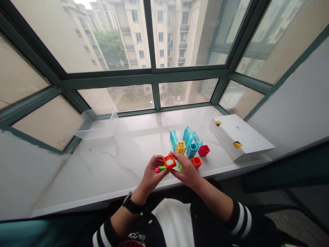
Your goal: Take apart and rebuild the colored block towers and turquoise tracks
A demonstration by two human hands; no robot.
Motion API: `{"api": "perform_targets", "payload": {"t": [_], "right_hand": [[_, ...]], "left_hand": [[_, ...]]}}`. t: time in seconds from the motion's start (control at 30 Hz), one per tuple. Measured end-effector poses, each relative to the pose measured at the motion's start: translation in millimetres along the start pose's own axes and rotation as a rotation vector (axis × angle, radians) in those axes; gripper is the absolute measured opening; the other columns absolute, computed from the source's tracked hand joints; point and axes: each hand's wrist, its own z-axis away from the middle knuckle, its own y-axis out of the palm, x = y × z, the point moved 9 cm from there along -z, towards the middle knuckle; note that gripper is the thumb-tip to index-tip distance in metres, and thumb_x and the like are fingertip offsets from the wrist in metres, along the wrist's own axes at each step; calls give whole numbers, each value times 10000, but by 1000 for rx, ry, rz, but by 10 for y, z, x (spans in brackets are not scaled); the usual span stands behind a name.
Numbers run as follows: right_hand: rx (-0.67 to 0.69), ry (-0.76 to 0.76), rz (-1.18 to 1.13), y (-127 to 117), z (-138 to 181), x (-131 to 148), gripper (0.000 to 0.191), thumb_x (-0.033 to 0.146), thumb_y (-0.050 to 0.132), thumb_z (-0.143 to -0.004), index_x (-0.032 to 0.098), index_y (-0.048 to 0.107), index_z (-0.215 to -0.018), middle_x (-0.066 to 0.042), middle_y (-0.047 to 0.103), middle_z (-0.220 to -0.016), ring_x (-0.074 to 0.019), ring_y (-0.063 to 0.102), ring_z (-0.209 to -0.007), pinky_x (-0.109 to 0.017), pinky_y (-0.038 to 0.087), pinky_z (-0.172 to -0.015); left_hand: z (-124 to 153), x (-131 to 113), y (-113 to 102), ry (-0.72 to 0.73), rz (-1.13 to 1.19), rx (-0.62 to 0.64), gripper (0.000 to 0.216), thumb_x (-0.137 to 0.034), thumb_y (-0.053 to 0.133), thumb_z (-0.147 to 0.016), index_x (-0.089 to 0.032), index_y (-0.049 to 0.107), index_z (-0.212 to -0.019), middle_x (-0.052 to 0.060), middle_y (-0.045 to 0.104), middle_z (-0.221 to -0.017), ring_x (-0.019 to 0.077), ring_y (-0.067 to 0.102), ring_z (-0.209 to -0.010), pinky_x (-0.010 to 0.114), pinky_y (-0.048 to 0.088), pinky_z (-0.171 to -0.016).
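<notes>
An orange toy block (165,163) with a round hole through it is held up between my two hands above the near part of the sill. My left hand (152,170) grips its left side, and my right hand (187,170) closes on its right side. Beside my left fingers shows a green and red piece (159,169), partly hidden. Just past my right hand stand a yellow block (181,148), a blue block (192,150), a red block (204,151) and another orange block (196,162). A green piece (180,167) is mostly covered by my right hand.
Turquoise ridged track pieces (188,136) lie behind the blocks. A white box (243,135) with yellow-black tabs stands at right. A clear plastic bin (97,128) sits back left on the marble-patterned sill (110,171), below the window frame (128,81).
</notes>
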Motion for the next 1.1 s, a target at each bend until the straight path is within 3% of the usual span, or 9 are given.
{"api": "perform_targets", "payload": {"t": [0.13,0.37,0.47,0.57,0.7,0.9,1.1], "right_hand": [[-63,-7,66,-285,19,-37,712,290,736,-931,277,454,-1584,-130,649,-1447,-320,633,-1330,-508,539,-1137],[-215,75,206,-872,238,-176,701,384,745,-935,244,469,-1565,-152,637,-1434,-344,628,-1324,-536,539,-1126],[-254,157,242,-1085,399,-321,754,390,763,-906,245,449,-1577,-151,622,-1471,-352,619,-1347,-540,534,-1132],[-279,230,259,-1251,554,-500,758,383,760,-890,251,454,-1571,-143,617,-1493,-344,617,-1361,-520,536,-1136],[-293,310,260,-1351,710,-771,734,383,758,-864,250,487,-1534,-129,630,-1485,-328,640,-1335,-501,535,-1139],[-280,389,254,-1238,845,-1123,733,405,758,-850,238,497,-1514,-139,632,-1478,-333,647,-1324,-508,530,-1142],[-242,404,276,-1050,871,-1338,710,393,749,-847,241,508,-1496,-138,661,-1431,-337,663,-1292,-524,548,-1116]], "left_hand": [[-163,-115,278,61,3,38,486,-370,899,-778,-254,607,-1148,59,688,-1105,208,716,-946,380,618,-882],[-319,-273,940,111,-1,160,473,-308,827,-870,-258,601,-1282,79,640,-1278,179,727,-953,380,635,-890],[-259,-352,1218,150,-23,296,630,-283,817,-877,-301,555,-1449,122,554,-1463,209,731,-1043,413,635,-946],[-132,-326,1411,137,-20,431,835,-284,793,-897,-355,377,-1617,146,432,-1629,270,693,-1203,475,609,-1034],[23,-121,1525,32,-5,506,907,-330,768,-921,-349,266,-1676,149,341,-1713,329,616,-1344,548,540,-1130],[171,414,1648,-184,1,532,883,-439,789,-895,-292,360,-1654,146,345,-1718,400,438,-1514,604,400,-1237],[210,878,1738,-308,40,488,845,-451,804,-869,-286,431,-1609,123,320,-1733,378,330,-1579,586,313,-1281]]}}
